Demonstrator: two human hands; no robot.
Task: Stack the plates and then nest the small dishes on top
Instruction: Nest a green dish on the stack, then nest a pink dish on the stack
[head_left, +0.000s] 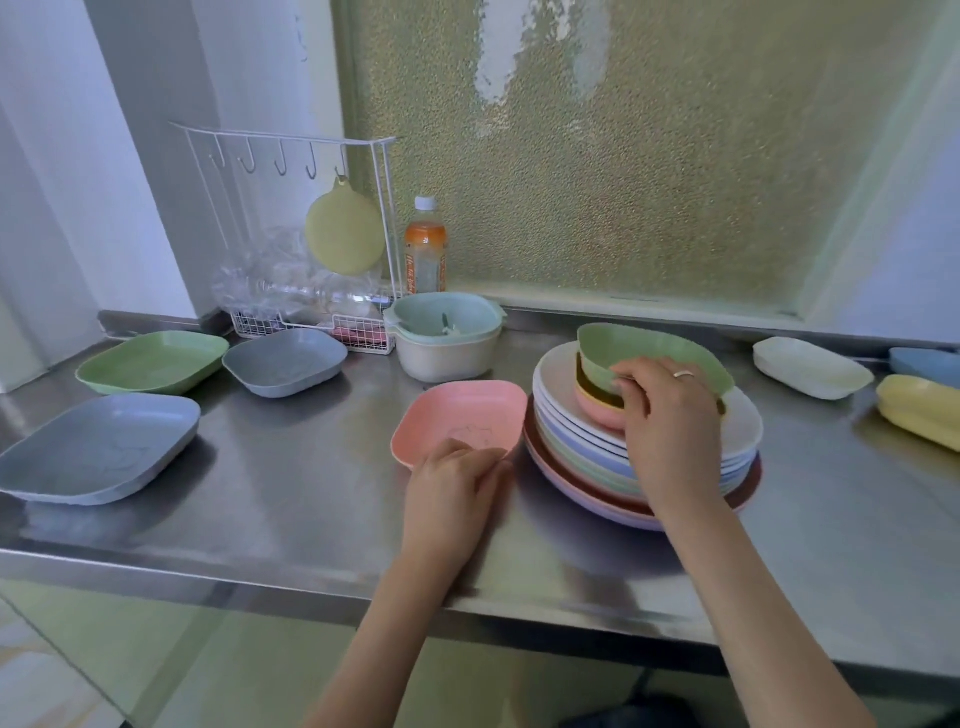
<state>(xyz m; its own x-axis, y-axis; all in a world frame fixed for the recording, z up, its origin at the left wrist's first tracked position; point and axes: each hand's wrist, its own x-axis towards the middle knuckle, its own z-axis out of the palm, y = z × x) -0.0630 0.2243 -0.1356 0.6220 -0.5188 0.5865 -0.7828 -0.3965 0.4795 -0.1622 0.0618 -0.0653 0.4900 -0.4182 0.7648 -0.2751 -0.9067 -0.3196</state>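
A stack of round plates (582, 447) in white, blue, green, dark red and pink stands on the steel counter. On top sit nested small dishes: a pink one (597, 410), a yellow rim, and a tilted green small dish (644, 348). My right hand (670, 415) grips the green dish's near edge. My left hand (452, 483) holds the near rim of a pink square dish (462, 421), which rests on the counter just left of the stack.
Green (156, 361), grey (285, 361) and blue (98, 447) square dishes lie at the left. A cream bowl with a green insert (447, 338), a wire rack (291, 234) and a bottle (426, 249) stand behind. White (810, 366), blue (924, 364) and yellow (919, 410) oblong dishes lie at the right.
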